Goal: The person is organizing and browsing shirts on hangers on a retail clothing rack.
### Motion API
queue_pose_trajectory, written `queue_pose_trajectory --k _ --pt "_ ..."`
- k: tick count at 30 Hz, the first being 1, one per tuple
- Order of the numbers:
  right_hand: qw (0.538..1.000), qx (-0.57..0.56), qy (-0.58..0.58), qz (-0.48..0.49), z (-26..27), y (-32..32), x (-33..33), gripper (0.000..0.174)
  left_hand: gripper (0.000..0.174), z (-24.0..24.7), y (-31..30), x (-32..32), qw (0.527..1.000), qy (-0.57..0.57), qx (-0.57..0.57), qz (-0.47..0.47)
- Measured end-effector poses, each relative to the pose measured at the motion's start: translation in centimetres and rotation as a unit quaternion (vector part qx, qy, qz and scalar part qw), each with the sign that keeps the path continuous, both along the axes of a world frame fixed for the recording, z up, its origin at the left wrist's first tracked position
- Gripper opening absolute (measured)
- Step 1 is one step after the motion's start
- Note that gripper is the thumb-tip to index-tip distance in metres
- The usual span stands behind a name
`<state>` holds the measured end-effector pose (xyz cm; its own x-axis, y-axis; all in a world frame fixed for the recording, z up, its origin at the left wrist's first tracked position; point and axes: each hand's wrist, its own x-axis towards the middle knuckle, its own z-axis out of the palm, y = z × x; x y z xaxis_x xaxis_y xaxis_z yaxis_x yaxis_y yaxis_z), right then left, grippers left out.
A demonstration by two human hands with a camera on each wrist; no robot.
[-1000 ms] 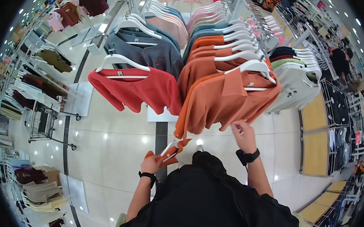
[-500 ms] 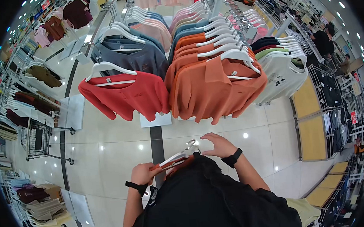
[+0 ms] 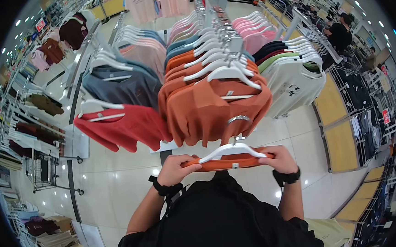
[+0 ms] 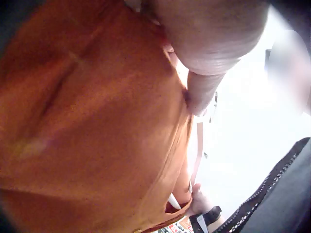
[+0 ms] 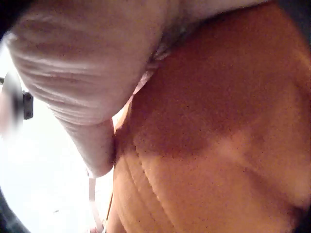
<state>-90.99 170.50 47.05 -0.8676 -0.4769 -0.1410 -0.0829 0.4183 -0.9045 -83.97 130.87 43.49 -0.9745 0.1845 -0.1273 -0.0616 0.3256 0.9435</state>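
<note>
An orange garment (image 3: pixel 210 165) on a white hanger (image 3: pixel 230 151) is held level in front of the torso, its metal hook pointing away. At its left end my left hand (image 3: pixel 174 169) pinches the fabric between thumb and fingers. The other end is pinched by my right hand (image 3: pixel 281 159). In the left wrist view the orange cloth (image 4: pixel 97 126) hangs beside the left hand (image 4: pixel 209 43). The right wrist view has the right hand (image 5: pixel 92 68) against the cloth (image 5: pixel 209 145); some fingertips are hidden there.
Just beyond the hands, orange garments (image 3: pixel 220 108) hang on a rack, with a red top (image 3: pixel 127 127) to their left and white shirts (image 3: pixel 294 82) to their right. A cart (image 3: pixel 45 171) stands on the floor at the left. Shelving (image 3: pixel 341 141) lines the right side.
The hanger with the orange garment has swung from the left side to the middle and lies level. My right hand, empty before, has taken hold of its right end.
</note>
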Motion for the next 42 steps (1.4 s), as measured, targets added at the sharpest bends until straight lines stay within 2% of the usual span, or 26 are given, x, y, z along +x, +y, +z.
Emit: queue_pose_trajectory --k 1,3,5,7,9,10,11,15,17,18,19,21,23,25,27,31,33,36,40,42 --pt "0.999 0.039 0.017 -0.014 1.1 2.4 -0.8 0.024 0.024 0.8 0.9 -1.6 1.000 0.002 -0.002 -0.004" --pt "0.996 0.035 0.010 -0.077 3.4 7.5 -2.0 0.022 0.038 2.6 2.4 -5.3 0.975 0.213 -0.043 -0.055" --pt "0.989 0.056 0.082 -0.108 5.5 13.3 -3.4 0.023 0.069 5.7 3.5 -8.7 0.956 0.283 -0.072 0.023" --pt "0.976 0.075 0.067 -0.194 8.2 17.6 -4.3 0.021 0.092 7.2 3.6 -13.2 0.929 0.341 -0.120 0.081" --pt "0.954 0.080 0.092 -0.272 8.0 23.7 -6.0 0.020 0.104 9.0 4.5 -17.1 0.928 0.338 -0.123 0.099" --pt "0.941 0.118 0.102 -0.300 8.3 26.3 -7.2 0.019 0.110 9.6 4.9 -18.8 0.936 0.299 -0.164 0.094" --pt "0.926 0.155 0.111 -0.326 8.5 28.5 -8.4 0.018 0.112 8.3 5.0 -21.0 0.946 0.287 -0.123 0.090" --pt "0.887 0.252 0.135 -0.363 8.3 32.2 -13.1 0.017 0.102 8.8 6.0 -24.8 0.963 0.195 -0.166 0.084" --pt "0.900 0.224 0.129 -0.351 7.6 31.5 -15.4 0.020 0.094 7.9 5.4 -25.4 0.984 0.127 -0.066 0.108" --pt "0.908 0.244 0.114 -0.320 7.9 30.6 -16.5 0.018 0.087 8.9 5.5 -25.7 0.989 0.108 -0.065 0.084" --pt "0.915 0.264 0.101 -0.289 8.2 29.7 -17.6 0.017 0.087 9.1 5.2 -26.0 0.988 0.105 -0.068 0.088" --pt "0.930 0.229 0.094 -0.273 8.1 28.7 -19.3 0.017 0.081 9.3 4.4 -26.3 0.969 0.161 -0.187 0.026" --pt "0.952 0.139 0.068 -0.263 8.0 28.4 -20.7 0.017 0.076 9.2 4.5 -26.6 0.965 0.181 -0.187 0.030" --pt "0.955 0.135 0.068 -0.254 8.6 27.6 -21.8 0.016 0.070 8.7 3.8 -26.3 0.981 0.086 -0.169 0.044" --pt "0.967 0.097 0.102 -0.213 9.4 25.6 -23.0 0.016 0.067 8.4 4.0 -25.7 0.982 0.074 -0.165 0.060" --pt "0.968 0.155 0.151 -0.129 10.2 22.0 -26.8 0.020 0.074 8.0 3.4 -25.0 0.983 0.099 -0.148 0.040" --pt "0.967 0.147 0.176 -0.109 10.0 20.5 -28.8 0.022 0.078 7.9 3.4 -24.7 0.986 0.111 -0.121 0.042" --pt "0.955 0.192 0.223 -0.024 10.8 17.9 -30.9 0.023 0.073 9.3 3.8 -24.4 0.985 0.097 -0.138 0.043" --pt "0.945 0.191 0.263 0.030 10.6 14.8 -32.4 0.024 0.059 9.9 3.2 -24.6 0.985 0.055 -0.162 0.018" --pt "0.935 0.211 0.283 0.039 9.9 13.4 -32.9 0.024 0.055 9.8 3.1 -24.8 0.984 0.082 -0.158 0.012"
